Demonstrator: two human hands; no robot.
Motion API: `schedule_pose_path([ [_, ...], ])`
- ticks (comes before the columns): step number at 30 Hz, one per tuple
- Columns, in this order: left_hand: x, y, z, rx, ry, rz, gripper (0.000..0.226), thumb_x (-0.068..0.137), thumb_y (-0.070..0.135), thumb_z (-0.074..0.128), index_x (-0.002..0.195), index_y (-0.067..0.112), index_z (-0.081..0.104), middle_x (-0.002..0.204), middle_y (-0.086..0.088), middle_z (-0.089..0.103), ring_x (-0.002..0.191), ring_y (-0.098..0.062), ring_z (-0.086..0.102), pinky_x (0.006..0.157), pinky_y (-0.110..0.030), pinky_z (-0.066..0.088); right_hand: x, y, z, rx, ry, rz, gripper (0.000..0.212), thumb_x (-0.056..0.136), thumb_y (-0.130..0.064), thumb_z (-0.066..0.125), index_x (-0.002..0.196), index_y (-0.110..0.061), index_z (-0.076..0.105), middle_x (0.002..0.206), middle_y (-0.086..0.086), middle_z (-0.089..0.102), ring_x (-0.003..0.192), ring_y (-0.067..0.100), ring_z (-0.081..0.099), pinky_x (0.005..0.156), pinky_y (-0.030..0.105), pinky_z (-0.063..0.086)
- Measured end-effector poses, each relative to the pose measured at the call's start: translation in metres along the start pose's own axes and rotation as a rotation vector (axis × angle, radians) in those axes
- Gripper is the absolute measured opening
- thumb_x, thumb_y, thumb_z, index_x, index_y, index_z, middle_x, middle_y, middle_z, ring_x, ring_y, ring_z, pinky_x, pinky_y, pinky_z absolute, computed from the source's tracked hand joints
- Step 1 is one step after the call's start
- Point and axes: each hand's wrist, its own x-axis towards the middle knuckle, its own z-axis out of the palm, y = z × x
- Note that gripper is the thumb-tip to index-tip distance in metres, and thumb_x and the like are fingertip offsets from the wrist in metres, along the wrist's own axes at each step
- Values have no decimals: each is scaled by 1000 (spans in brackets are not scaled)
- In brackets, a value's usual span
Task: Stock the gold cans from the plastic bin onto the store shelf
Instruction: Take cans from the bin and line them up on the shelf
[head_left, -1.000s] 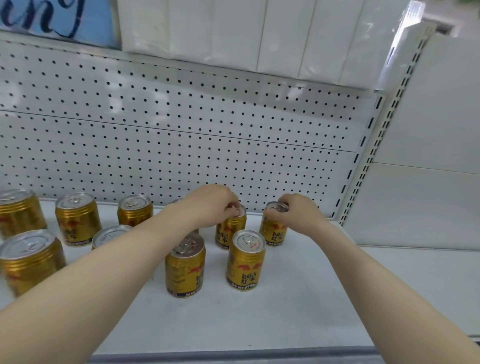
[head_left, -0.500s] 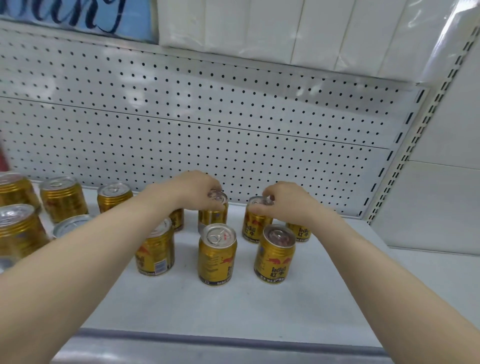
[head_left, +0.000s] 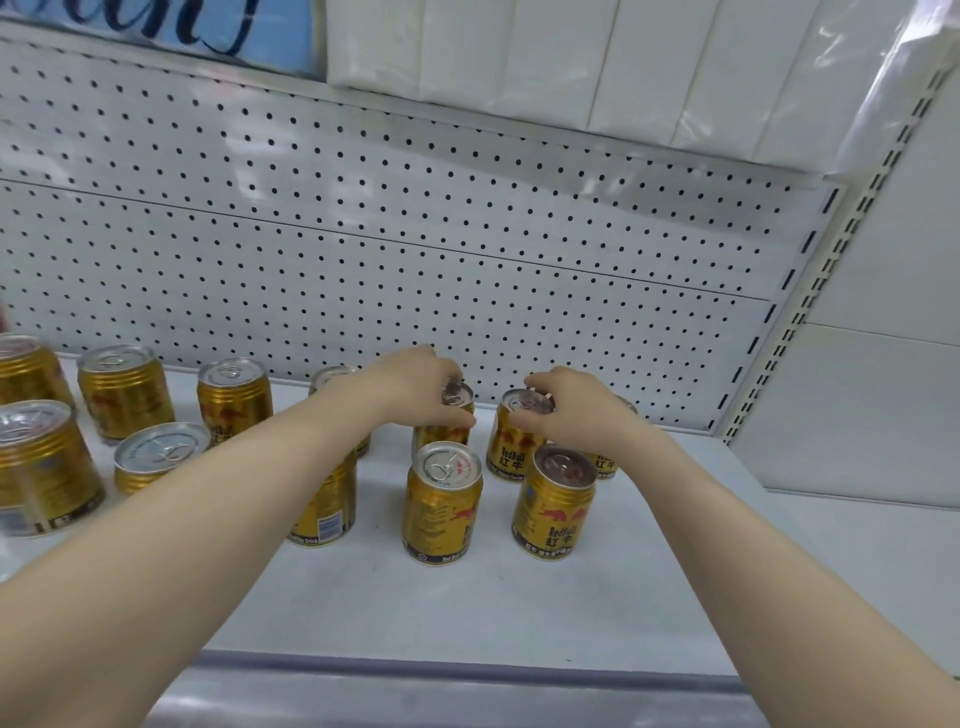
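While each grips one, left hand (head_left: 415, 387) and right hand (head_left: 571, 413) atop gold cans (head_left: 506, 453).

Bare shelf (head_left: 519, 608) lay open across the lower centre and right of the frame, while gold cans (head_left: 444, 501) crowded the left and middle and a pegboard (head_left: 415, 249) closed the back.

Forearms stretched in from the lower corners; the left hand (head_left: 415, 387) curled over the left can (head_left: 442, 437), the right hand (head_left: 574, 415) pinched the right can (head_left: 511, 449) at its rim.
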Motion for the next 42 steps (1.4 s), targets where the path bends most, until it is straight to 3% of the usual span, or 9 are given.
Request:
schedule_pose_path([
  [5,-2,-7,0,-55,-32,45,65,89,39,64,146,22,39,142,-2,50,126,-23,48,100,-33,41,0,1,3,24,31,5,44,88,-47,58,115,-12,64,107,7,64,91,23,58,72,34,47],
  [15,-9,-7,1,-92,-57,55,62,94,31,58,149,19,33,149,-3,41,132,-23,43,104,-34,37,2,4,9,52,19,-17,46,92,-44,55,130,-18,58,124,6,58,106,24,55,79,31,42],
  [18,-16,-4,-1,-41,2,69,61,95,34,56,149,18,33,154,-1,33,136,-23,37,108,-35,32,-7,4,6,95,45,-15,53,92,-45,56,138,-19,51,137,3,53,119,21,53,93,33,44],
  [22,-45,1,-10,-115,206,108,47,93,45,54,136,27,52,136,4,53,120,-17,50,96,-33,41,-40,7,1,138,226,-68,39,93,-46,54,127,-26,59,122,-7,60,108,10,57,91,34,49],
  [25,-75,16,-9,-89,136,122,54,86,62,51,129,30,56,122,7,57,107,-15,54,83,-33,46,-70,10,0,188,124,-63,38,90,-51,54,121,-32,62,110,-12,60,101,5,55,83,28,46],
  [28,-88,28,1,-4,47,129,66,76,77,48,120,29,59,111,5,57,101,-18,54,82,-36,49,-85,10,8,194,18,-66,53,84,-56,58,132,-33,54,120,-10,56,110,9,53,90,29,45],
  [33,-89,26,8,55,45,118,65,72,78,52,111,26,62,101,6,65,91,-16,59,73,-35,54,-88,2,18,153,99,-30,49,84,-44,64,130,-29,54,118,-2,58,106,16,53,83,28,43],
  [37,-93,16,1,-39,-28,208,56,82,56,62,131,28,55,125,6,62,110,-15,56,88,-35,52,-89,-8,22,161,119,-16,45,83,-48,64,124,-30,57,110,-3,60,101,16,55,80,28,43],
  [42,-95,8,-6,-98,-136,286,65,88,35,64,146,32,37,149,11,41,131,-11,41,101,-25,39,-93,-22,30,145,167,49,59,82,-57,62,134,-29,52,120,-5,57,111,15,52,88,30,45],
])
